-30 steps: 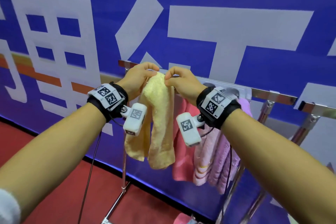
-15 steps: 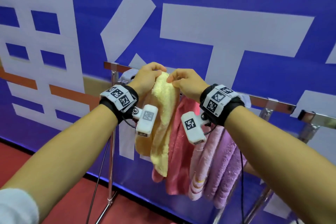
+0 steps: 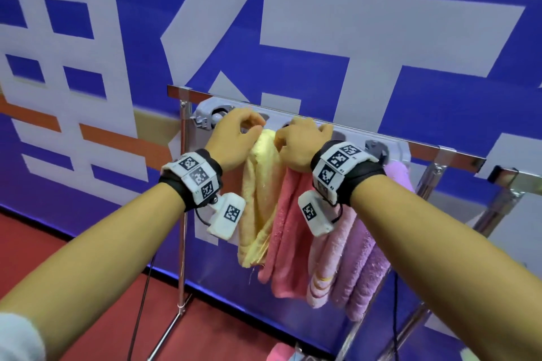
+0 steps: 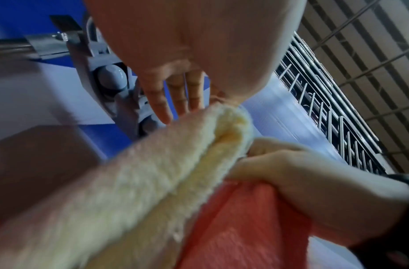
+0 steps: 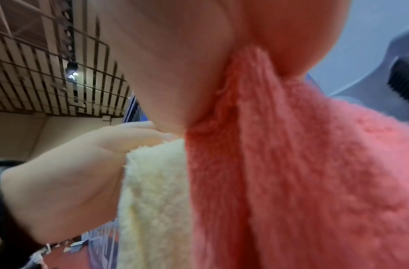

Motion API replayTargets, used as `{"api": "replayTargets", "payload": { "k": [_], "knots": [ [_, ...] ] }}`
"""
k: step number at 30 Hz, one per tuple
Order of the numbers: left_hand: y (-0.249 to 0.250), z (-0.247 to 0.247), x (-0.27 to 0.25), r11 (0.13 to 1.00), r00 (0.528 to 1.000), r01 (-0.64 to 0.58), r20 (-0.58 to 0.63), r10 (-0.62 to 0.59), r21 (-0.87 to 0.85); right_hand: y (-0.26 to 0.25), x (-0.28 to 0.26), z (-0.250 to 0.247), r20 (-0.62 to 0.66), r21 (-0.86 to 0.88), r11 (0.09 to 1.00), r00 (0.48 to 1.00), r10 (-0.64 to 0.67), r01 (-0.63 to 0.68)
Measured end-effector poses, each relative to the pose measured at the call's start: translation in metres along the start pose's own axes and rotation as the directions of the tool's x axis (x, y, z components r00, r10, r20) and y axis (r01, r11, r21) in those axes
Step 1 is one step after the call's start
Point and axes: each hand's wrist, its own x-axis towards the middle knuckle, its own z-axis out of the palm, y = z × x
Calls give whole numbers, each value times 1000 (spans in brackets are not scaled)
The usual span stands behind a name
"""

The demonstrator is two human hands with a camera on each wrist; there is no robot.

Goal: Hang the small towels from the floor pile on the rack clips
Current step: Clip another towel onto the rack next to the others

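Note:
A yellow towel hangs folded from both hands, right against the grey clip strip on the rack's top rail. My left hand pinches its top fold from the left, just right of an empty grey clip. My right hand grips the same fold from the right. In the left wrist view the towel runs up to the right hand near that clip. The clip behind the fold is hidden by my fingers.
A coral towel, a light pink one and purple ones hang to the right of the yellow towel. The chrome rack post stands left of my hands. Pink cloth lies on the red floor below. A blue banner wall is behind.
Both hands have carried the yellow towel up and forward to the clip strip, beside the coral towel. The camera has come closer to the rack.

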Motion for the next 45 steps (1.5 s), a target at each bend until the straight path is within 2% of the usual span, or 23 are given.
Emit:
{"api": "replayTargets", "payload": {
  "k": [4, 6, 9, 11, 18, 22, 25, 29, 31, 34, 37, 42, 45],
  "knots": [
    [-5, -3, -26, 973, 990, 60, 141, -29, -224, -10, -17, 1, -265, 79, 996, 964, -27, 50],
    [-11, -4, -36, 977, 979, 39, 205, 4, -209, -18, -28, 6, -244, 60, 993, 967, -80, 97],
    [-16, -3, -47, 996, 964, 35, 264, -12, -82, -26, -39, 16, -149, -108, 988, 981, -124, 109],
    [-13, -1, -47, 998, 961, 60, 271, -57, -3, -28, -42, 19, -133, -155, 984, 985, -113, 91],
    [-11, -5, -31, 981, 940, -12, 338, -55, 194, -47, -32, 18, -154, -120, 993, 988, -3, -16],
    [0, -21, -21, 983, 915, -35, 402, -42, 183, -45, -28, 8, -239, -124, 992, 971, 4, -35],
    [5, -22, -21, 995, 895, -13, 445, -35, 104, -45, -33, 4, -184, -62, 998, 983, 16, -27],
    [3, -20, -21, 984, 879, 162, 442, -176, 69, -52, -44, 16, -135, -26, 1000, 991, 3, -7],
    [5, -23, -20, 982, 867, 182, 460, -189, 58, -55, -42, 19, -149, -17, 999, 988, 32, -35],
    [13, -24, -22, 989, 868, 143, 478, -137, 24, -58, -35, 17, -143, 35, 995, 985, 97, -93],
    [16, -20, -26, 995, 880, 88, 466, -95, 36, -61, -33, 12, -152, -4, 994, 983, 103, -105],
    [19, -11, -18, 990, 949, 11, 310, -54, 138, -50, -37, 2, -210, -111, 989, 975, 68, -93],
    [19, -1, -24, 973, 957, -26, 288, -42, 229, -50, -48, 2, -159, -176, 984, 987, 13, -41]
  ]
}}
